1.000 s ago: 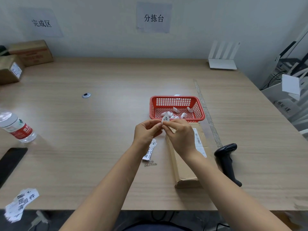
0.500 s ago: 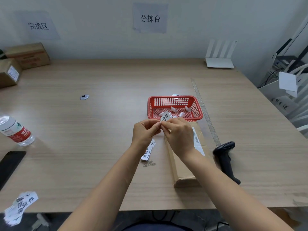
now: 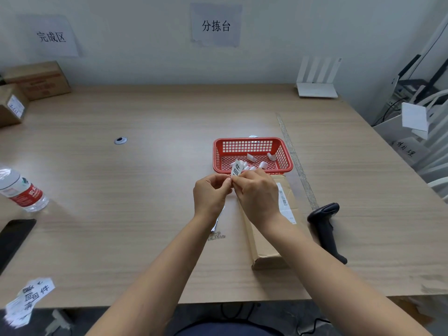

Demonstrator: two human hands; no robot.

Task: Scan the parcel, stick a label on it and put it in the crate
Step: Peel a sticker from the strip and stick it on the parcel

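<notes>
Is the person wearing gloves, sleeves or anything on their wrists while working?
No. The left hand and right hand are both bare, with no gloves, rings, watch or bands showing. Both forearms are uncovered all the way to the bottom edge of the picture, so no sleeves appear.

Water bottle [image 3: 23, 190] and dark phone [image 3: 14, 236] far left of the hands; white router [image 3: 316, 89] (antennas upright) beyond, at right.

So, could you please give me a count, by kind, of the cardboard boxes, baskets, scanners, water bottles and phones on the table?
Cardboard boxes: 3 (parcel, two at far left)
Red basket: 1
Barcode scanner: 1
Water bottle: 1
Phone: 1
Total: 7
</notes>
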